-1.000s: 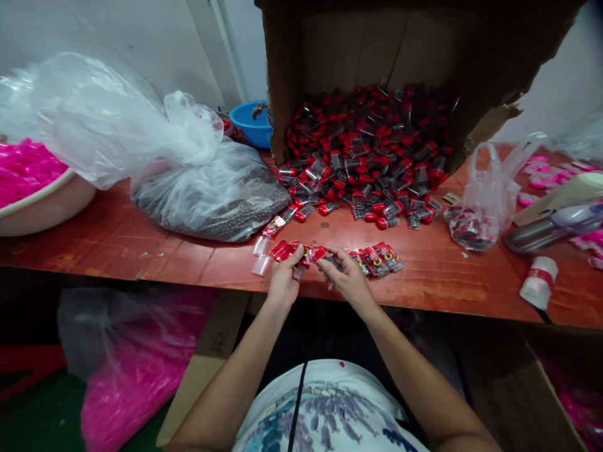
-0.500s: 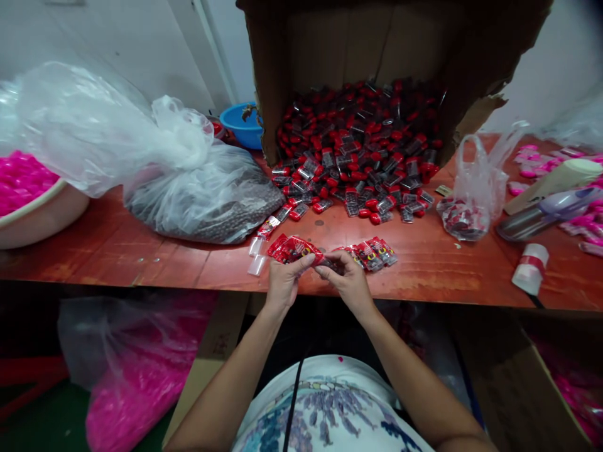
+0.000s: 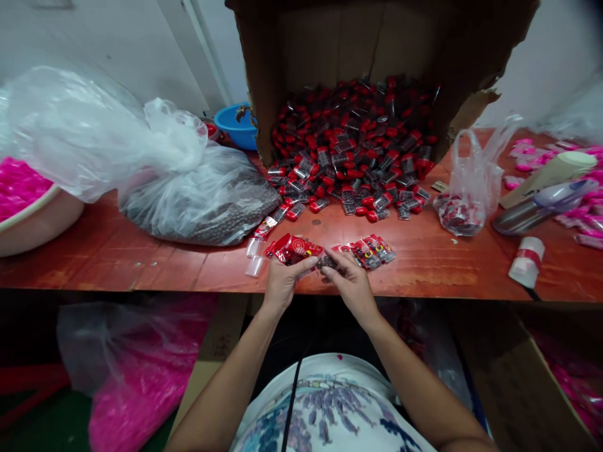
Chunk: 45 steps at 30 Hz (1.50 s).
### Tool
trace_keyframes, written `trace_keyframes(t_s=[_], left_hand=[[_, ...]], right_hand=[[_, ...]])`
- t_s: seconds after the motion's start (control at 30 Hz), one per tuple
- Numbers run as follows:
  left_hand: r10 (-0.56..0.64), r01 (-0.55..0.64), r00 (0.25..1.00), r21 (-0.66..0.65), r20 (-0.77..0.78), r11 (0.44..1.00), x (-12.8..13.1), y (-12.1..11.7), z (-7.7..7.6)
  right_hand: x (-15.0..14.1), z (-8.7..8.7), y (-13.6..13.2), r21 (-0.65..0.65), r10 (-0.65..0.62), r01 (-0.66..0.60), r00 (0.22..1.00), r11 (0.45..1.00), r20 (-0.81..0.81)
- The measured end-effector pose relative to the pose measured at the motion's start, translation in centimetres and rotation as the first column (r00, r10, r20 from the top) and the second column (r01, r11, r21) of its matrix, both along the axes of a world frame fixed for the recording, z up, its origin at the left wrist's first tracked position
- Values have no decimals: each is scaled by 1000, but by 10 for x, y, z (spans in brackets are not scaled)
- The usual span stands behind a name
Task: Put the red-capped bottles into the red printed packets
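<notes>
Your left hand (image 3: 281, 281) pinches red wrappers (image 3: 299, 246), your right hand (image 3: 350, 279) a dark container (image 3: 326, 261); right of your fingers, wrapped pieces (image 3: 371, 252) look done; beyond, an unwrapped heap (image 3: 348, 150).

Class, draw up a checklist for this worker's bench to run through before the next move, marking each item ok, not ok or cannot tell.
1. Left hand gripping the red packet: ok.
2. Right hand gripping the dark item at its fingertips: cannot tell, too small.
3. Row of packets back from the table's front edge: ok.
4. Red-capped containers all inside the cardboard box: not ok, many spill out.
5. Bag of pellets tied: cannot tell; neck bunched.
</notes>
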<state>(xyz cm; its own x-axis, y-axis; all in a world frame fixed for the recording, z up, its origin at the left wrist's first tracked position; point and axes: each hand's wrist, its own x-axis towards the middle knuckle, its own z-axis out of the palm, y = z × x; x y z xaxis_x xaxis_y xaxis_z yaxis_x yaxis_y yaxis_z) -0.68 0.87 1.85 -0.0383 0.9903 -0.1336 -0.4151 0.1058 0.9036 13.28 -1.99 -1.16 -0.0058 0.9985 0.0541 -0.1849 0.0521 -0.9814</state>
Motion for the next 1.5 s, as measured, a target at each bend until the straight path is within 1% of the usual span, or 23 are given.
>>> trace_keyframes(t_s=[0.07,0.13,0.2,0.23,0.37,0.43,0.53,0.63,0.73,0.87,0.93,0.97,1.0,1.07,1.1,1.13,1.17,1.27,1.33,1.37,1.43,1.47,1.5], left_hand=[[-40,40,998,-2,-40,999,-1,0,1],[-74,73,994,-11,-78,997,-2,1,2],[-75,74,993,-11,-92,997,-1,0,3],[-77,76,993,-9,-86,997,0,-1,4],[-133,132,990,-28,-39,991,2,-3,4],[-138,138,990,-36,-16,990,2,-3,3],[-119,119,993,-34,-7,992,1,-2,1],[-137,136,991,-86,0,987,1,-3,-5],[-164,167,986,-116,33,979,3,-5,-12],[-208,222,973,-177,96,959,6,-5,-21],[-196,221,972,-218,131,951,5,-3,-25],[-168,199,975,-238,144,951,5,-2,-26],[-133,171,979,-259,155,951,5,-1,-28],[-69,118,983,-298,172,947,5,1,-29],[-48,103,982,-307,182,946,5,2,-29],[-34,93,981,-307,192,947,6,3,-30],[-22,83,979,-300,201,950,7,4,-30],[17,40,976,-253,218,967,12,5,-31],[33,15,973,-209,228,978,16,5,-31],[42,2,971,-183,236,983,17,5,-31],[24,16,971,-163,239,987,18,5,-31],[41,-2,970,-162,239,987,18,5,-31],[84,-45,969,-165,234,985,17,6,-30]], right_hand=[[0,-2,0,-34,12,-13,999,999,-35],[1,-2,-1,-16,9,-8,1000,1000,24],[2,0,-1,19,-16,14,995,1000,102],[2,2,-1,19,-24,22,994,1000,105],[1,5,0,-72,-16,12,999,997,-50],[2,4,0,-80,5,-11,997,997,-73],[6,1,0,-20,61,-60,998,998,31],[9,-4,1,5,73,-74,993,997,94],[10,-9,3,-6,34,-34,994,999,104],[15,-16,4,24,-45,41,981,999,188],[23,-18,4,63,-120,106,946,992,302],[28,-19,4,91,-170,146,906,985,387],[33,-19,4,121,-222,186,850,975,478],[40,-17,3,176,-305,251,721,952,623],[40,-16,2,192,-328,270,679,944,657],[39,-15,1,194,-330,272,669,943,666],[35,-15,1,182,-309,253,692,950,653],[17,-13,1,114,-169,128,835,985,524],[5,-13,4,97,-116,81,891,992,439],[1,-12,7,102,-116,80,901,992,418],[-3,-9,15,129,-123,73,890,989,438],[-3,-7,20,147,-115,52,875,988,470],[-2,-4,25,162,-101,21,857,987,505]])
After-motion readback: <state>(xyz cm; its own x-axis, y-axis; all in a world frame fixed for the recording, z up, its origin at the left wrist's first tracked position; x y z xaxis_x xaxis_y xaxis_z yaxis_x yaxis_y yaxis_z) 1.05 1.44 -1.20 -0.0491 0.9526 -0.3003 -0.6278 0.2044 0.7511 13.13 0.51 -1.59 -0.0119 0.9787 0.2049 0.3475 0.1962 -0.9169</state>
